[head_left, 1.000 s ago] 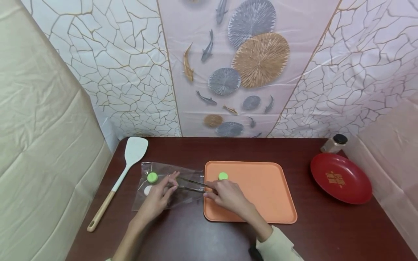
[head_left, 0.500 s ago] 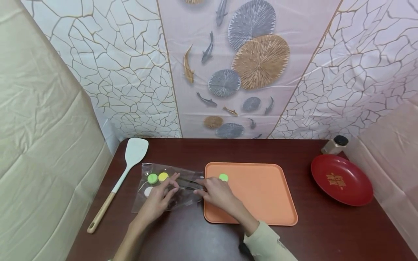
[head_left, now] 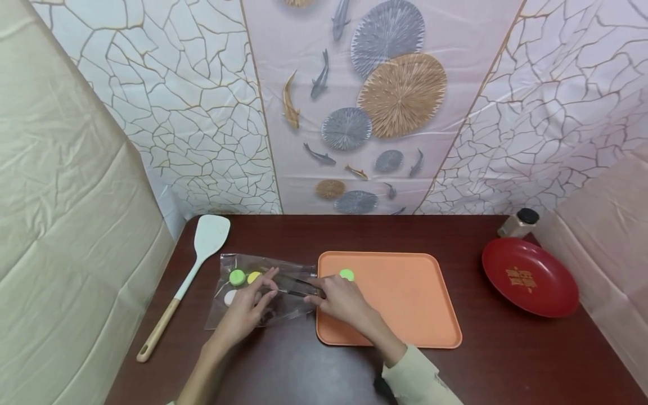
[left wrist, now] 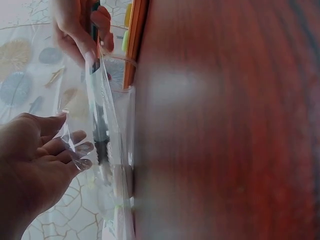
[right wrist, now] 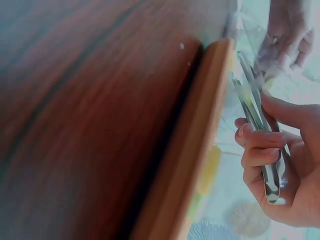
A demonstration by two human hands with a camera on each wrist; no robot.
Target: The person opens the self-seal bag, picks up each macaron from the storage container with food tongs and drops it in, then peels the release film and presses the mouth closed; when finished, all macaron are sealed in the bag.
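A clear plastic bag point(head_left: 298, 309) lies left of the orange tray point(head_left: 405, 304), its mouth facing the tray. My left hand point(head_left: 243, 306) pinches the bag's upper film between thumb and fingers, lifting it in the left wrist view. My right hand point(right wrist: 295, 170) grips metal tongs point(right wrist: 271, 182), whose front ends reach inside the bag. Inside are a green round piece point(head_left: 237, 277), a yellow round piece point(head_left: 254, 277) and a white round piece point(head_left: 230, 297). Whether the tongs hold anything is unclear. Another green round piece point(head_left: 346, 274) sits on the tray beyond my right hand.
A white spatula point(head_left: 210, 236) with a wooden handle lies at the left. At the far right are a red plate point(head_left: 544, 281) and a jar with a black lid point(head_left: 518, 224). Patterned cloth point(head_left: 202, 112) stands along the table's back edge.
My right hand has moved left, pushing the tongs deeper into the bag. The yellow round piece has come into view beside my left fingers. My left hand has barely shifted.
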